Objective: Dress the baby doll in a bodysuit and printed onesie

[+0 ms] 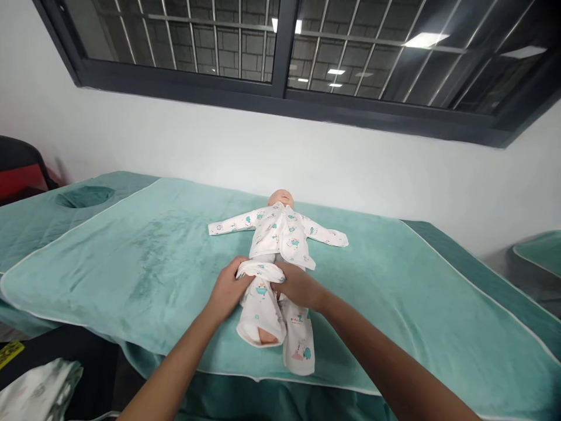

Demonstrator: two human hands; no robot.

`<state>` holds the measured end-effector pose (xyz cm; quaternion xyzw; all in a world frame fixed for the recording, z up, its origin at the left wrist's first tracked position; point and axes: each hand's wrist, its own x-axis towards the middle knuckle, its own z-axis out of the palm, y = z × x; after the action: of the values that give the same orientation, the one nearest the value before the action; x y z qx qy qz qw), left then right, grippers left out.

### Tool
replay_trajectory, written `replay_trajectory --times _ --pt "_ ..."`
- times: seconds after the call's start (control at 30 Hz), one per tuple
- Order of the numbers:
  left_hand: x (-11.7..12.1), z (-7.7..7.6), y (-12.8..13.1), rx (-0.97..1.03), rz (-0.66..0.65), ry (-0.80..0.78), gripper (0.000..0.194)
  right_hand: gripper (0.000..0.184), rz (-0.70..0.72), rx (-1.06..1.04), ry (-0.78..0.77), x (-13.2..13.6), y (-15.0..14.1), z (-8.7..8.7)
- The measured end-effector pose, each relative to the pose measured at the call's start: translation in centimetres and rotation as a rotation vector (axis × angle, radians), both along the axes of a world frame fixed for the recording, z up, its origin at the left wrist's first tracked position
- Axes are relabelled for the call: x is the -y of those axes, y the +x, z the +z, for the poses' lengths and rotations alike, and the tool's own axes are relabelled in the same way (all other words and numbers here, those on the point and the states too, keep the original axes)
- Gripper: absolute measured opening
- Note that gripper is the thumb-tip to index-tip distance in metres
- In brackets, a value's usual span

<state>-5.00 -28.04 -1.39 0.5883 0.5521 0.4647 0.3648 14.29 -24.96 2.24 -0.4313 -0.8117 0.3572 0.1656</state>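
A baby doll (281, 197) lies on its back on a teal towel (131, 263), head toward the wall. It wears a white printed top (280, 231) with both sleeves spread out. White printed trousers (263, 310) cover its legs, one foot showing at the left cuff. My left hand (228, 289) is closed on the bunched waistband at the doll's left hip. My right hand (298, 286) grips the waistband on the other side.
The towel covers a padded teal table with a face hole (85, 196) at the far left. A white wall and dark-framed window (280, 52) stand behind. Folded printed cloth (39, 392) lies at the bottom left. Another teal table (541, 251) sits at the right.
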Motion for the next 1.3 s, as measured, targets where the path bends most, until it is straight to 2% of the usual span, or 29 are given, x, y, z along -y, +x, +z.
replay_trajectory --times 0.1,0.17,0.23,0.3,0.47,0.57,0.63,0.7,0.77,0.83,0.9,0.97,1.03,1.1,1.2,1.23,1.3 --pt "1.5 0.0 -0.6 0.116 -0.104 -0.052 0.031 0.01 -0.063 0.089 0.105 0.3 -0.4 -0.4" --pt "2.3 -0.5 -1.2 0.175 -0.179 -0.078 0.038 0.013 -0.066 0.095 0.121 0.3 -0.4 -0.7" --pt "2.6 -0.9 -1.7 0.172 -0.2 -0.069 0.04 0.015 -0.071 0.084 0.121 0.3 -0.3 -0.8" --pt "2.2 -1.3 -1.9 0.118 -0.16 -0.025 0.038 0.016 -0.098 0.086 0.12 0.3 -0.3 -0.8" --pt "-0.8 -1.7 -0.7 0.043 0.067 0.079 0.029 0.016 -0.169 0.075 0.107 0.6 -0.9 -0.5" --pt "-2.3 -1.2 0.1 0.109 0.068 0.07 0.031 0.011 -0.207 0.027 0.01 0.9 -0.8 -0.1" --pt "-2.7 -0.4 0.2 0.225 0.038 0.039 0.035 0.008 -0.231 0.014 -0.015 1.1 -0.4 0.3" --pt "-2.9 0.6 0.0 0.362 0.052 0.029 0.035 0.013 -0.245 -0.014 0.041 1.2 0.2 0.9" --pt "-3.2 1.7 -0.2 0.403 0.078 0.033 0.03 0.018 -0.238 -0.091 0.1 1.1 1.0 1.7" --pt "-3.8 2.4 0.0 0.271 0.043 0.041 0.027 0.025 -0.244 -0.168 0.157 0.6 1.5 2.4" --pt "-4.6 2.9 0.8 -0.001 -0.031 0.086 0.028 0.024 -0.308 -0.12 0.278 -0.1 1.7 2.8" --pt "-5.4 3.3 2.1 -0.312 -0.071 0.146 0.035 0.02 -0.371 0.086 0.418 -1.0 1.3 2.6" --pt "-5.8 3.7 3.4 -0.583 -0.05 0.18 0.039 0.02 -0.383 0.332 0.513 -1.7 0.4 2.1" --pt "-5.9 4.1 4.4 -0.748 -0.017 0.208 0.033 0.015 -0.386 0.487 0.562 -2.3 -0.5 1.7" --pt "-5.6 4.3 4.7 -0.733 0.027 0.274 0.013 0.008 -0.43 0.452 0.546 -3.0 -1.0 1.7" --pt "-5.6 4.2 4.3 -0.644 0.067 0.279 0.011 0.007 -0.455 0.359 0.5 -3.3 -0.6 1.8" --pt "-5.4 3.6 3.0 -0.312 0.213 0.225 0.014 0.01 -0.545 0.055 0.346 -3.7 1.2 1.7"
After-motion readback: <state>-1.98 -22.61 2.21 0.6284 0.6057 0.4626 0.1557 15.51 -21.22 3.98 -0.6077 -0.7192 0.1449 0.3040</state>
